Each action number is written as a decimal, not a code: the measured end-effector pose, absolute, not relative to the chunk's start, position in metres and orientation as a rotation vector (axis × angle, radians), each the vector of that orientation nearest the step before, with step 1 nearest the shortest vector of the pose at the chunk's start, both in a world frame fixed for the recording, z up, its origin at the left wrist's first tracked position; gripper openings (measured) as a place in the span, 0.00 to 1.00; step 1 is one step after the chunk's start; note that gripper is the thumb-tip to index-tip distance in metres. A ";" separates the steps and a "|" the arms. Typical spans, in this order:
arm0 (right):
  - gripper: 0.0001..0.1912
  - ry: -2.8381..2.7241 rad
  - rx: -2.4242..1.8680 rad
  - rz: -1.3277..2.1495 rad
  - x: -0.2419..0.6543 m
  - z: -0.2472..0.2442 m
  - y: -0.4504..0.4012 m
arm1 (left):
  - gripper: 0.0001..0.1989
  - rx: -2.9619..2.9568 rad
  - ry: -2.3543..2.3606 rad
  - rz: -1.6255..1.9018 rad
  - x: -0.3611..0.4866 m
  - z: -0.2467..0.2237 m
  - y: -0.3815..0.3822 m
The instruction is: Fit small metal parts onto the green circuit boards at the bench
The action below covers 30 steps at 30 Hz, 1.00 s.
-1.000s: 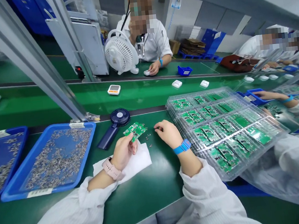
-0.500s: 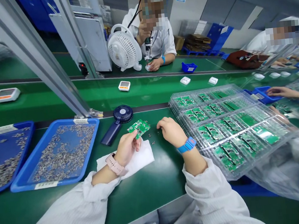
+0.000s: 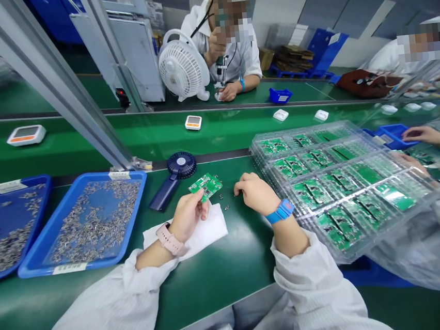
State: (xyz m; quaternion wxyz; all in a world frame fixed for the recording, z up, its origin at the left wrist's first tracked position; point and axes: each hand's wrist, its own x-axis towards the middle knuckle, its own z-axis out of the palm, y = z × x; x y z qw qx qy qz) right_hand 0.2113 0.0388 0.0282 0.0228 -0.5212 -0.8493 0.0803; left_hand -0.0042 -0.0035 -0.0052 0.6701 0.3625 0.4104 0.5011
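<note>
Green-matted workbench (image 3: 212, 285) seen from head height, with a conveyor belt (image 3: 155, 135) carrying white devices (image 3: 280, 115) along its far edge. Left hand (image 3: 188, 216), wearing a pink smartwatch (image 3: 168, 241): thumb and fingers closed on the edge of a green circuit board (image 3: 206, 186), which is held tilted above a white wipe (image 3: 188, 234). Right hand (image 3: 256, 193), wearing a blue wristband (image 3: 279, 211): loosely curled, fingertips (image 3: 240, 190) low at the mat, just beside a few tiny metal parts (image 3: 223, 201); whether they pinch one cannot be told. Left of the board lies a navy handheld fan (image 3: 171, 182); farther left, a blue tray (image 3: 97, 261) holds many small metal parts. At right, clear plastic trays (image 3: 259, 148) hold rows of green boards. Beyond the belt, a co-worker (image 3: 227, 45) sits behind a white desk fan (image 3: 181, 65). At far right, a co-worker's hand (image 3: 425, 135) reaches over a blue bin (image 3: 392, 135).
</note>
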 end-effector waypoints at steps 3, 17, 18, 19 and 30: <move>0.16 -2.648 -1.612 0.292 0.212 0.030 0.038 | 0.26 0.819 0.922 1.128 -0.004 -0.005 -0.003; 0.05 -2.683 -1.578 0.245 0.208 0.024 0.034 | 0.25 0.828 0.948 1.122 -0.003 -0.003 -0.005; 0.05 -2.685 -1.578 0.269 0.207 0.025 0.034 | 0.25 0.829 0.950 1.122 -0.003 -0.003 -0.005; 0.05 -2.684 -1.573 0.302 0.207 0.026 0.033 | 0.25 0.831 0.949 1.122 -0.003 -0.004 -0.005; 0.09 -2.687 -1.482 0.324 0.220 0.037 0.034 | 0.25 0.841 0.958 1.123 -0.003 -0.003 -0.005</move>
